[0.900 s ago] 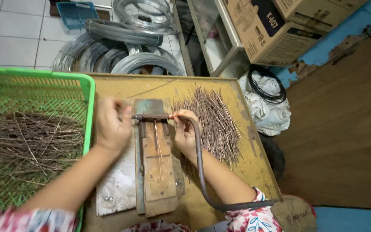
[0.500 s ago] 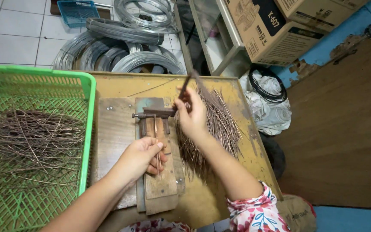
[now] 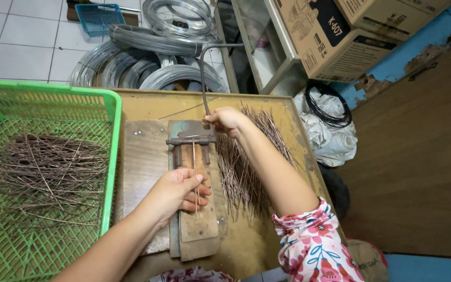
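Observation:
My left hand (image 3: pixel 176 192) rests on the wooden jig (image 3: pixel 197 219) and pinches a thin straight wire (image 3: pixel 194 162) that runs up into the metal clamp (image 3: pixel 190 140). My right hand (image 3: pixel 226 120) grips the curved metal lever handle (image 3: pixel 203 78), which is raised and points away from me. A pile of straight cut wires (image 3: pixel 246 167) lies on the table just right of the jig, under my right forearm.
A green plastic basket (image 3: pixel 111 151) with several bent wires (image 3: pixel 43 172) stands at the left. Coils of steel wire (image 3: pixel 147 62) and a blue basket (image 3: pixel 97 15) lie on the tiled floor beyond the wooden table (image 3: pixel 147 104). Cardboard boxes (image 3: pixel 340 31) sit at the upper right.
My right hand has swung the lever handle from down near me up and away. My left hand left the clamp's left side and now holds a wire on the jig.

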